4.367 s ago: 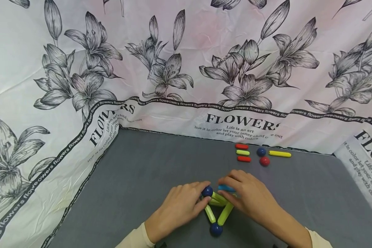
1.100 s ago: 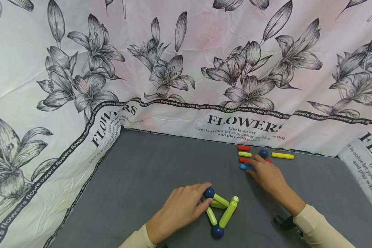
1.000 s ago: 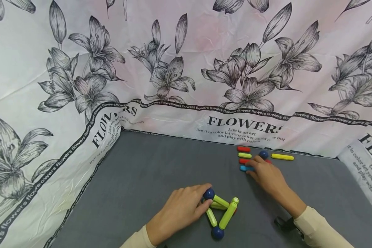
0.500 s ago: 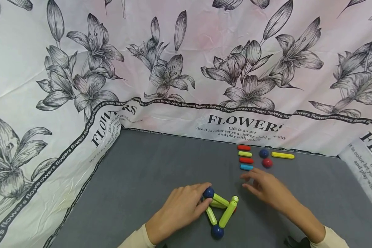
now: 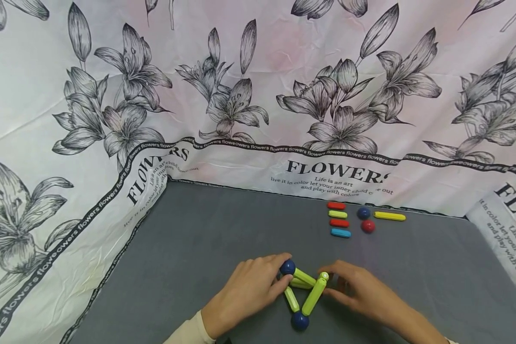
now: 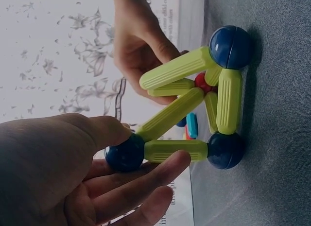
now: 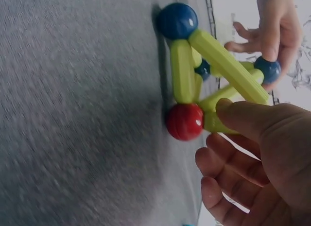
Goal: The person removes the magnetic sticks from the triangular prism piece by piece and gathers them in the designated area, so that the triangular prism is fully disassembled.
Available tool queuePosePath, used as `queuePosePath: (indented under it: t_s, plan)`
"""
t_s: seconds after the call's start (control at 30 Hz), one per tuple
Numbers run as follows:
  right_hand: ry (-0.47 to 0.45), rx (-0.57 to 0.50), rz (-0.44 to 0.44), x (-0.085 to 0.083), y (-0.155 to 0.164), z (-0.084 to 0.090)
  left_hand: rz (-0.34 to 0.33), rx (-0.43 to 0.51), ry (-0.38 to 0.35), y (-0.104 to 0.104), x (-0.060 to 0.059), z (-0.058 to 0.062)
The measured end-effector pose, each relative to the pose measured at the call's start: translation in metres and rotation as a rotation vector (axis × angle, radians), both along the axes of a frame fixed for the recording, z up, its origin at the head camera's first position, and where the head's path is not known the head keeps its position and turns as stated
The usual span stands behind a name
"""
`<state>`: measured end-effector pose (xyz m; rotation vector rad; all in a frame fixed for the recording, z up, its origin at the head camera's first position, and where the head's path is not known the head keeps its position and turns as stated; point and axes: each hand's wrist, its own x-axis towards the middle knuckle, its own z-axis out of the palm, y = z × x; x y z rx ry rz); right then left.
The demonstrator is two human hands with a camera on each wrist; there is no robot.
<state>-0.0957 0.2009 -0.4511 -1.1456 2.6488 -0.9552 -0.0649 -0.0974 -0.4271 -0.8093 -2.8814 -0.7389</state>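
A frame of light green building sticks and balls stands on the grey table. My left hand [image 5: 249, 286] pinches the blue ball [image 5: 287, 266] at its raised left corner between thumb and fingers. Another blue ball [image 5: 300, 320] rests at the front corner, where a green stick [image 5: 314, 297] slants up to a free end. In the right wrist view, a red ball [image 7: 184, 121] sits low at the right corner. From it a second green stick [image 7: 218, 123] rises between the thumb and fingers of my right hand [image 5: 365, 291], which hold it beside the slanting stick's free end.
Toward the back right lie two red sticks, the nearer red stick [image 5: 339, 223] among them, a short green stick [image 5: 338, 214] and a blue stick [image 5: 340, 232] in a column. Beside them are a blue ball [image 5: 363, 213], a red ball [image 5: 368, 226] and a yellow stick [image 5: 389, 216]. A flowered cloth [image 5: 223, 162] hangs behind.
My right hand has carried the blue stick to the back, laid it below the red one, let go and come back to the frame. My left hand stays on the blue ball.
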Motion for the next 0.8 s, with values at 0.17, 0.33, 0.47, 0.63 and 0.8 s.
queuePosePath:
  t_s: [0.17,0.33,0.47,0.63,0.8]
  plan:
    - [0.030,0.003,-0.031,0.001,-0.006,-0.006,0.001,-0.004,0.010,0.000,-0.001,-0.001]
    - [0.023,0.057,-0.081,0.001,-0.010,-0.011,0.000,-0.001,0.007,0.000,0.000,-0.001]
    - [0.037,0.079,-0.108,0.001,-0.013,-0.013,-0.001,-0.001,0.009,0.001,0.001,-0.001]
    - [0.081,0.090,-0.125,0.002,-0.015,-0.015,0.000,-0.006,0.015,0.001,0.001,0.000]
    - [0.110,0.116,-0.151,0.004,-0.017,-0.017,-0.005,-0.003,-0.004,0.002,0.001,0.001]
